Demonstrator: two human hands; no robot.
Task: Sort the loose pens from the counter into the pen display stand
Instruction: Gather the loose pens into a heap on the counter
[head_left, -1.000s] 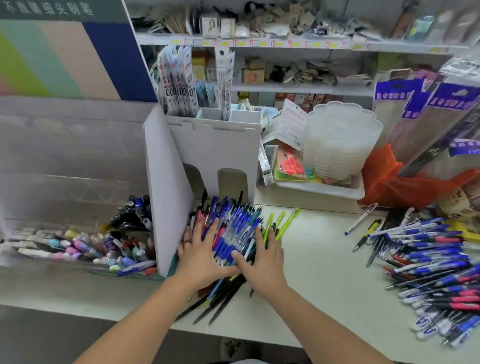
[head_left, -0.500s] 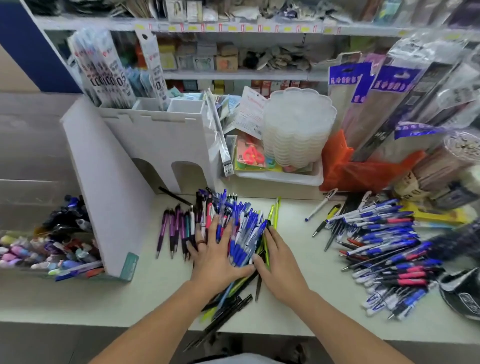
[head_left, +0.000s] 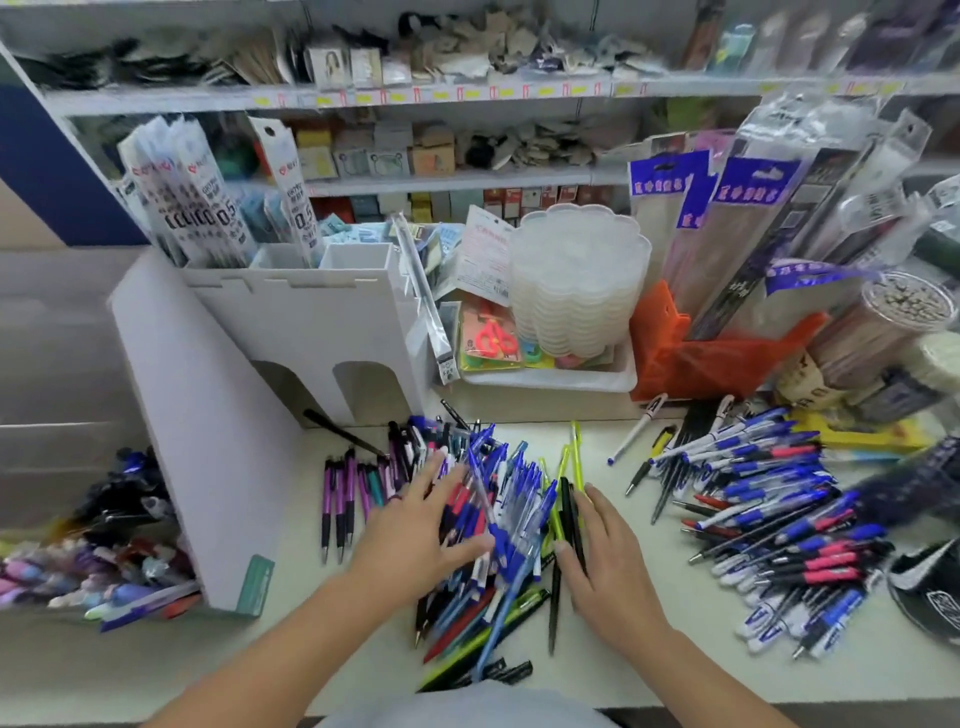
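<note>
A heap of loose pens (head_left: 498, 499), mostly blue with some red, green and black, lies on the pale counter (head_left: 311, 613) in front of me. My left hand (head_left: 415, 535) rests flat on the heap's left side with fingers spread. My right hand (head_left: 602, 561) presses against the heap's right edge, fingers straight along black and green pens. The white cardboard pen display stand (head_left: 311, 322) stands behind and left, with two arched openings low down and packaged refills in its top slots. A short row of purple pens (head_left: 340, 499) lies beside the stand.
A second spread of blue, red and black pens (head_left: 769, 509) covers the counter on the right. A clear box of coloured pens (head_left: 98, 551) sits left of the stand. Stacked translucent trays (head_left: 576, 280), an orange bag (head_left: 691, 358) and packaged goods crowd the back.
The heap has slid away from the stand toward me and to the right, leaving the purple pens behind. Both hands stay on the heap, and the view has shifted right.
</note>
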